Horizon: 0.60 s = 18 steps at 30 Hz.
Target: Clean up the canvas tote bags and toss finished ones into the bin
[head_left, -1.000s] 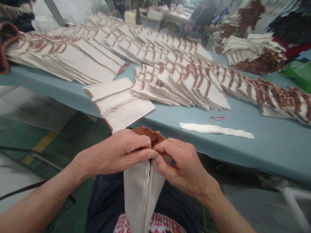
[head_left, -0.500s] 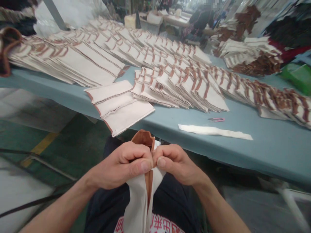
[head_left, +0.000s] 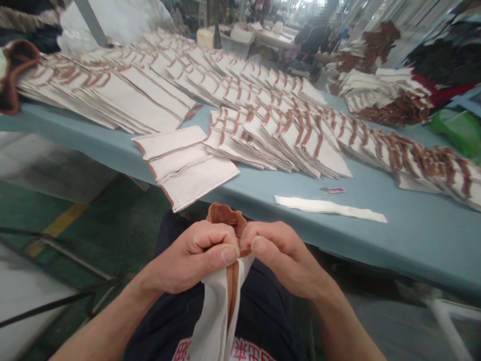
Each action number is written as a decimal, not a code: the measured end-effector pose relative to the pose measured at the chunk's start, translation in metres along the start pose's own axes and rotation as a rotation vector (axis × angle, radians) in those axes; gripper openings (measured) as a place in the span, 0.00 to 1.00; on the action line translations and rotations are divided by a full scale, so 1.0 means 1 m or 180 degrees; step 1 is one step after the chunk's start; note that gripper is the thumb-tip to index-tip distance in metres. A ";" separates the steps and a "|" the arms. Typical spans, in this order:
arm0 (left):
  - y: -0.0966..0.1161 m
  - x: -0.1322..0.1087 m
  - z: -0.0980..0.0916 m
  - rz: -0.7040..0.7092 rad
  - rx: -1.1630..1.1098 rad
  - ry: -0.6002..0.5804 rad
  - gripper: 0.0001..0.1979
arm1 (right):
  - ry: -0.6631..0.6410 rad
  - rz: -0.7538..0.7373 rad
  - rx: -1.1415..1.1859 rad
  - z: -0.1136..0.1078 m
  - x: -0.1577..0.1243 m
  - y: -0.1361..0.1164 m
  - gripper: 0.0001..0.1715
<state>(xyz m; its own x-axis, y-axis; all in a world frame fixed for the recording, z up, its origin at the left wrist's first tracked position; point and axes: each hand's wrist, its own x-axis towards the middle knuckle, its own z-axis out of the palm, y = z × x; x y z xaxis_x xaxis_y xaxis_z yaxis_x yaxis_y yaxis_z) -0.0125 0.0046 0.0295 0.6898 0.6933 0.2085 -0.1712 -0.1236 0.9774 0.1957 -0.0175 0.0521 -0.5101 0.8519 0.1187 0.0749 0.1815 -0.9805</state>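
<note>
A white and brown fabric piece (head_left: pixel 214 306) hangs over my lap, its brown top edge bunched above my fingers. My left hand (head_left: pixel 205 255) is closed on it, thumb pressed along the left side of the opening. Close beside it, my right hand (head_left: pixel 280 253) pinches the same edge from the right, fingers curled. A brown strip shows down the gap below the hands. On the table's front edge just ahead lies a flat white panel (head_left: pixel 191 168) with brown trim, partly overhanging.
Rows of stacked white panels with brown edging (head_left: pixel 278 130) cover much of the blue-green table (head_left: pixel 413 235). Pink thread snips (head_left: pixel 333 190) and a white strip (head_left: pixel 330 207) lie near the front edge. A green bag (head_left: pixel 458 130) sits at right; a person (head_left: pixel 310 37) is in the background.
My right hand has shifted slightly right and up along the edge, and the brown top has opened a little. My left hand keeps its hold. The view has moved slightly.
</note>
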 end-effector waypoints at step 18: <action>0.019 0.015 -0.004 0.0838 0.1270 -0.0045 0.25 | 0.0001 -0.0061 -0.0219 0.000 -0.001 -0.010 0.23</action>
<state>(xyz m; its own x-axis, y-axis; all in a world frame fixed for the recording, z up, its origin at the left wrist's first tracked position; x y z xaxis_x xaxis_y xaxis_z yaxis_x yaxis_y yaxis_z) -0.0080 0.0153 0.0514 0.6692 0.5924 0.4486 -0.0601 -0.5586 0.8272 0.1959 -0.0200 0.0623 -0.5117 0.8481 0.1373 0.1239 0.2310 -0.9650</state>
